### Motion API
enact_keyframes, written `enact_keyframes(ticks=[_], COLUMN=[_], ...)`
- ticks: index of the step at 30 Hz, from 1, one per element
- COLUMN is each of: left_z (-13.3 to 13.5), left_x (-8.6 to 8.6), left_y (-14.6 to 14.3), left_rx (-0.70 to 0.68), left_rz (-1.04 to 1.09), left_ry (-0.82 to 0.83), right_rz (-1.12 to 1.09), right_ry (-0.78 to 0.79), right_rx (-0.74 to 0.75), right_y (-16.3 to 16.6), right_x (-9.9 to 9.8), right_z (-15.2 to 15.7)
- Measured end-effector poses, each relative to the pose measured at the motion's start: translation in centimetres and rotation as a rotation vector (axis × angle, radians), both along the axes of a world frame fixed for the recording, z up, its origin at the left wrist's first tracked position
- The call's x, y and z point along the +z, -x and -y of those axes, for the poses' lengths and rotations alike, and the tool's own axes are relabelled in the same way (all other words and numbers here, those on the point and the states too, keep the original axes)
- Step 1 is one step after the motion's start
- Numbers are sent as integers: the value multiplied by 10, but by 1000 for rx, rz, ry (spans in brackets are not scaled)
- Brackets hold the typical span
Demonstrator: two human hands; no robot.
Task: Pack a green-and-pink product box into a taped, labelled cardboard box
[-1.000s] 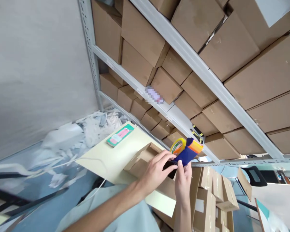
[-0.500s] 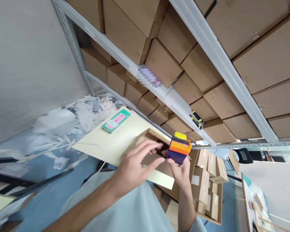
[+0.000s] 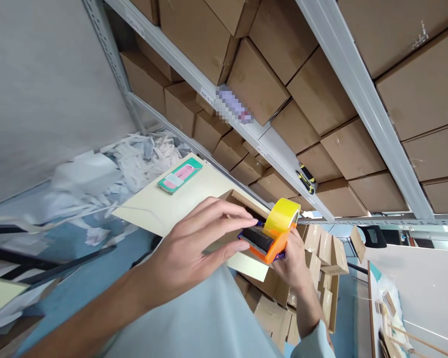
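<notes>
A tape dispenser [image 3: 265, 242], orange and dark blue with a black roller, carries a roll of yellow tape [image 3: 281, 215]. My right hand [image 3: 294, 263] is wrapped round its far side. From the left, my left hand [image 3: 197, 243] reaches to the roller end. Its fingers are stretched out and the thumb is apart from them; the fingertips are at the dispenser's edge, and I cannot tell whether they touch. Behind both hands, an open cardboard box [image 3: 236, 197] stands on the pale yellow table, partly hidden by my left hand and the dispenser.
On the pale table [image 3: 145, 204] lies a green and pink flat package [image 3: 179, 173]. Shelves [image 3: 246, 134] of cartons rise behind it, with black-and-yellow cutters [image 3: 305, 179] on a ledge. Paper scraps [image 3: 142, 169] heap at left. More cartons [image 3: 330, 253] stand at lower right.
The dispenser has been turned in my right hand, so the yellow roll and black roller now show more. My left hand has shifted slightly, its fingers still stretched beside the dispenser.
</notes>
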State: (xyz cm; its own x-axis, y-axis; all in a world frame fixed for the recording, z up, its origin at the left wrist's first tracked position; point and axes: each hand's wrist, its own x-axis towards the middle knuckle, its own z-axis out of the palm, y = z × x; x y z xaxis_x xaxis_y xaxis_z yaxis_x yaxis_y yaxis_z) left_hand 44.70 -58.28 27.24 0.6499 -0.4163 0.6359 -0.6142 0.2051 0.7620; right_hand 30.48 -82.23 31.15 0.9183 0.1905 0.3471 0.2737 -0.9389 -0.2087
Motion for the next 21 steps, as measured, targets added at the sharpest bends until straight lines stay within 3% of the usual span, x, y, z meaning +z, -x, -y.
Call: enact_keyframes(ticks=[10, 21], left_z=[-9, -16], left_x=[23, 20], left_y=[-3, 12], left_rx=[-143, -196], left_rz=[143, 131], left_ry=[-57, -136], right_rz=[21, -1], right_ry=[196, 237], right_rx=[53, 127], right_y=[13, 24], right_x=[20, 26], right_z=[1, 1])
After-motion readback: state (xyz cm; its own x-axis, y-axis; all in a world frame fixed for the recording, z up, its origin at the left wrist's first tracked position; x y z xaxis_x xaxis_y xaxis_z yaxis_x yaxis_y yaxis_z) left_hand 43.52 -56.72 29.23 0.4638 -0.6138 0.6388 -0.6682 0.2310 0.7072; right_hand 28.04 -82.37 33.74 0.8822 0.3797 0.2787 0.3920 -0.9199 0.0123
